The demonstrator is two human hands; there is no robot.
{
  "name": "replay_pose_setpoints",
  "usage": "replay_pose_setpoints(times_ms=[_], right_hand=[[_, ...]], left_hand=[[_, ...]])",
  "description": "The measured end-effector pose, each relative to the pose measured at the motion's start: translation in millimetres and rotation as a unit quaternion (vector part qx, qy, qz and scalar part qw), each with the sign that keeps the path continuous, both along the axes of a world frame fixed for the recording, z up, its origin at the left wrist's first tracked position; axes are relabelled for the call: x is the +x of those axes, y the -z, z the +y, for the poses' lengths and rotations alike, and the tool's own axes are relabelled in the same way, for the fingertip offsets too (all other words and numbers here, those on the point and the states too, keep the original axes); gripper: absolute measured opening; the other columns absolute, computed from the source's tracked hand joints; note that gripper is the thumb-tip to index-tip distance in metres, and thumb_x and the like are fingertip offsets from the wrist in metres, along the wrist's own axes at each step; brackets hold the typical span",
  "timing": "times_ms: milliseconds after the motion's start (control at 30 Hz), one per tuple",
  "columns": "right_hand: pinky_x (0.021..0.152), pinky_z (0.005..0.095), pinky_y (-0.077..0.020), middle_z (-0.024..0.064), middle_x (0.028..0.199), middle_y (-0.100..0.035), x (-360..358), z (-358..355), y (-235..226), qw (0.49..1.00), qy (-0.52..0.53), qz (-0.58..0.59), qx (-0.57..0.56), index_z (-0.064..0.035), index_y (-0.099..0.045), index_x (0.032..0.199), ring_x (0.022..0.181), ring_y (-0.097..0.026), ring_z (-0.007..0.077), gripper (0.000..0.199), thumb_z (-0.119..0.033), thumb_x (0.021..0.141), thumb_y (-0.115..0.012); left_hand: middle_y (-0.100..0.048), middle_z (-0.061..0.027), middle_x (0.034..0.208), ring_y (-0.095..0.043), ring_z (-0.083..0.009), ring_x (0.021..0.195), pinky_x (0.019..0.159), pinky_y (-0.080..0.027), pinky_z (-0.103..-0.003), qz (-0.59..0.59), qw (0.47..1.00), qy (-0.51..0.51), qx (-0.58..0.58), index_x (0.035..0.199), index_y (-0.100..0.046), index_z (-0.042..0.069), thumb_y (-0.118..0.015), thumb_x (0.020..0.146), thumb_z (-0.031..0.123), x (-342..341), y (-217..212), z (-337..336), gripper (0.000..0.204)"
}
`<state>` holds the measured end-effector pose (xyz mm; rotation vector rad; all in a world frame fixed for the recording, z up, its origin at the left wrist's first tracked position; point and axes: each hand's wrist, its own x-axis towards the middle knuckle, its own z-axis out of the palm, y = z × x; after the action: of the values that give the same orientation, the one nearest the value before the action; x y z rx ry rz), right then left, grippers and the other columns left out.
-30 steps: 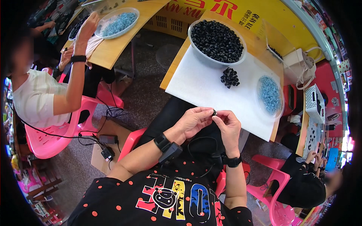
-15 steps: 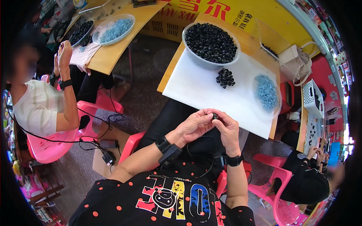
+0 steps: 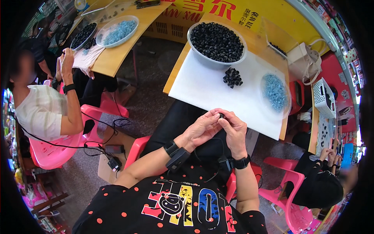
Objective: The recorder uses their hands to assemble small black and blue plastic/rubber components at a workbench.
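Note:
My left hand [image 3: 202,130] and my right hand [image 3: 235,132] meet just in front of the table's near edge. Between their fingertips they pinch a small black cylindrical piece [image 3: 221,116], mostly covered by the fingers. Beyond them, a white sheet [image 3: 202,87] covers the tabletop. At its far side stands a round tub [image 3: 217,64] full of black ring-shaped pieces [image 3: 218,41]. A small heap of the same black pieces [image 3: 232,78] lies before the tub. To the right, a clear shallow dish [image 3: 289,103] holds many small clear-blue pieces [image 3: 276,92].
At the left table [image 3: 111,62] a seated person [image 3: 46,105] holds up both hands near an oval dish of blue pieces [image 3: 120,33]. Another person [image 3: 317,179] works at the right. Pink chairs [image 3: 50,154] and black cables [image 3: 113,146] are on the floor. A white bag [image 3: 304,62] stands at the back right.
My hands stay together on the black piece; the fingers have shifted slightly and the right thumb has come closer to the left fingertips. The whole view has tilted a little.

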<state>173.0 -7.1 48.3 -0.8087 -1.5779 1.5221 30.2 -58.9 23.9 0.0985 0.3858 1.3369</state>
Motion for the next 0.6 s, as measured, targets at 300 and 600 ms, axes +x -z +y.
replay_pose_setpoints(times_ms=[300, 600], right_hand=[[0.079, 0.0214, -0.047, 0.0012, 0.097, -0.065, -10.7, -6.8, -5.6, 0.998, 0.051, 0.017, -0.026, -0.001, -0.072, 0.115, 0.088, -0.059, 0.0078, 0.023, -0.002, 0.092, -0.07], [0.077, 0.0228, -0.0486, 0.0015, 0.098, -0.071, 36.4, 81.7, -39.8, 0.989, -0.056, -0.112, -0.083, -0.0001, -0.07, 0.115, 0.084, -0.061, 0.007, 0.028, -0.007, 0.089, -0.071]], left_hand=[[-0.06, -0.0028, 0.118, -0.057, -0.011, 0.111, 0.105, -0.047, -0.029, -0.015, 0.999, -0.021, -0.025, 0.12, -0.06, 0.007, -0.063, 0.1, 0.026, 9.3, 6.7, -2.7, 0.028], [-0.052, -0.0174, 0.143, -0.052, -0.0286, 0.131, 0.111, -0.045, -0.041, -0.033, 0.996, 0.063, -0.062, 0.143, -0.043, 0.004, -0.039, 0.107, 0.045, -7.7, -3.1, 9.0, 0.055]])
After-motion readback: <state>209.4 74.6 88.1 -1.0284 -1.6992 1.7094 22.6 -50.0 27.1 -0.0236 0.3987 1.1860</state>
